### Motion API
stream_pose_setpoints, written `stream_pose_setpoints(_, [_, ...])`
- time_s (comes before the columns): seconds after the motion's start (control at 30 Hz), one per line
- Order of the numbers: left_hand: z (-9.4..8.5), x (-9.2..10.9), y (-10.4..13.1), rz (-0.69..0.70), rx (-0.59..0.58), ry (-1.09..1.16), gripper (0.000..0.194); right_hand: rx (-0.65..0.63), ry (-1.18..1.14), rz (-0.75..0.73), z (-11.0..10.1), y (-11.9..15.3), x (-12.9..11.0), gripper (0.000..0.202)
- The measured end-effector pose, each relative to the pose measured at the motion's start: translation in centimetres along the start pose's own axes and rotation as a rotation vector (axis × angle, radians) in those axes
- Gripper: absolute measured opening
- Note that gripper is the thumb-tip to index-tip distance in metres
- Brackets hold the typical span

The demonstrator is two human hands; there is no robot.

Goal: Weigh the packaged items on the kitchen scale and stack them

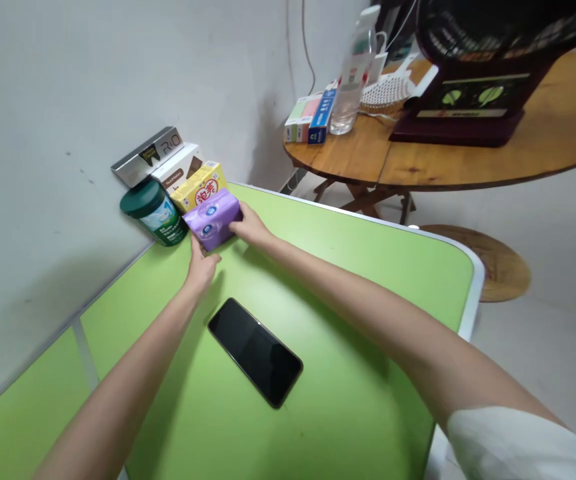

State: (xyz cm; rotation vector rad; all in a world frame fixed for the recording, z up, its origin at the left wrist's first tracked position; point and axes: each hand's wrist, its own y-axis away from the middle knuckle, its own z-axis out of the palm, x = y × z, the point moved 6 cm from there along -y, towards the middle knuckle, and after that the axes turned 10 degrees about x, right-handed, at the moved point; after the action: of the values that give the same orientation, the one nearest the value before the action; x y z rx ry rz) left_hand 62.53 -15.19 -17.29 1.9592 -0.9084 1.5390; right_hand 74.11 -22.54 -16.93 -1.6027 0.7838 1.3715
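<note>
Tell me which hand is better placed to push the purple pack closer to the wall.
The right hand, probably. It rests on the purple pack's side that faces away from the wall, so it can push that way. The left hand touches the near front edge, beside the green can.

A black phone [255,351] lies on the green table [368,267]; a green can [154,212] stands by the wall.

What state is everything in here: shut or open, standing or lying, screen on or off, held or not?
Purple pack: sealed, held between both hands.
Left hand: on the pack's near side.
Right hand: on the pack's right end.
Phone: lying flat, screen dark.
Green tin: lid on, upright.
Yellow box: shut, beside the pack.
Clear bottle: upright on the wooden table.
</note>
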Motion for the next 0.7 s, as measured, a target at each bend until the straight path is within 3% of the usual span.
stream_pose_setpoints(0.07, [-1.6, -0.4, 2.5, -0.032, 0.014, 0.015, 0.088, -0.008, 0.03, 0.013, 0.1, 2.8, -0.9, 0.059])
stream_pose_setpoints(0.17, [-5.1, -0.3, 8.1, -0.101, 0.007, -0.014, 0.088, -0.104, 0.023, 0.019, 1.0, 8.0, -3.1, 0.059])
stream_pose_setpoints(0.4, [-17.1, 1.5, 25.6, -0.291, 0.056, -0.144, 0.083, -0.501, -0.086, 0.145, 5.6, 22.8, -10.1, 0.07])
stream_pose_setpoints(0.53, [-23.3, 0.2, 34.7, -0.33, 0.197, -0.137, 0.076, -0.742, -0.121, 0.28, 8.6, 31.2, -12.8, 0.079])
stream_pose_setpoints(0.7, [-27.1, -2.0, 42.1, -0.336, 0.365, -0.032, 0.073, -0.908, -0.103, 0.268, 11.4, 38.1, -13.9, 0.08])
